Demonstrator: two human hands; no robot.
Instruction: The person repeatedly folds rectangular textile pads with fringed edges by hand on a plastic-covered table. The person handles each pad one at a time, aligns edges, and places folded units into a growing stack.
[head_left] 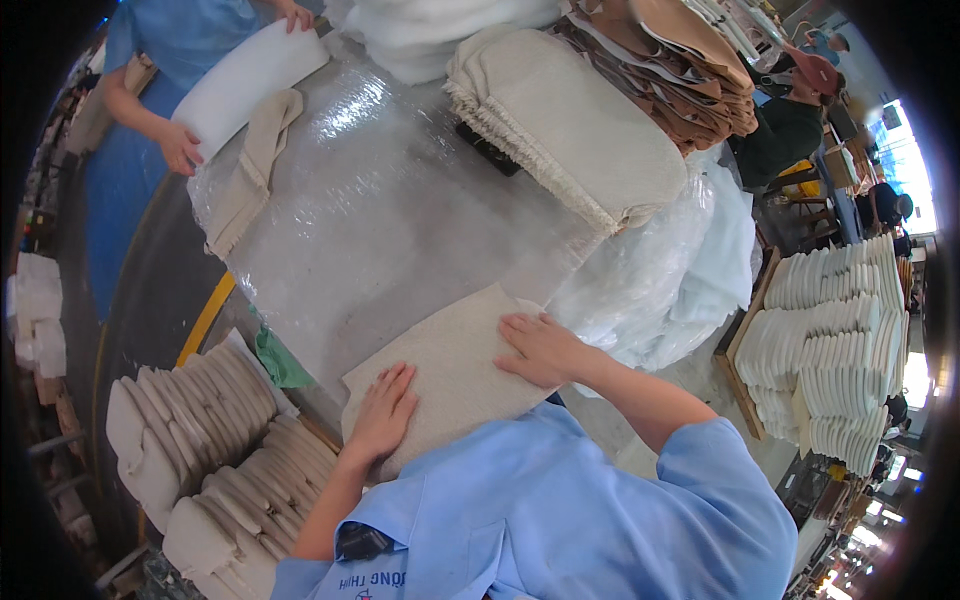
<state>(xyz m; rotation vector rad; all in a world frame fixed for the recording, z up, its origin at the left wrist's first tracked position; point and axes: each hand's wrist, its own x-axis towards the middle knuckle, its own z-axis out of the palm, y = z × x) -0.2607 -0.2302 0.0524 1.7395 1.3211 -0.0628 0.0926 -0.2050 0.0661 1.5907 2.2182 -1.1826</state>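
Observation:
A beige fabric piece (455,365) lies at the table's near edge, close against my body. My left hand (383,408) rests flat on its left end, fingers stretched out. On its right end lies my right hand (545,350), palm down with the fingers apart. Whether padding sits inside the fabric I cannot tell. Beyond it, the plastic-covered table (370,230) carries a thick stack of beige fabric pieces (570,120) with frayed edges. A folded beige fabric piece (255,170) lies at the table's left side.
Across the table at the far left, a co-worker's hands hold a white pad (250,85). Brown pieces (680,60) and white padding (430,35) are piled at the back. Clear plastic wrap (660,280) bulges at the right. Rows of beige cushions (200,410) and white cushions (820,340) stand either side.

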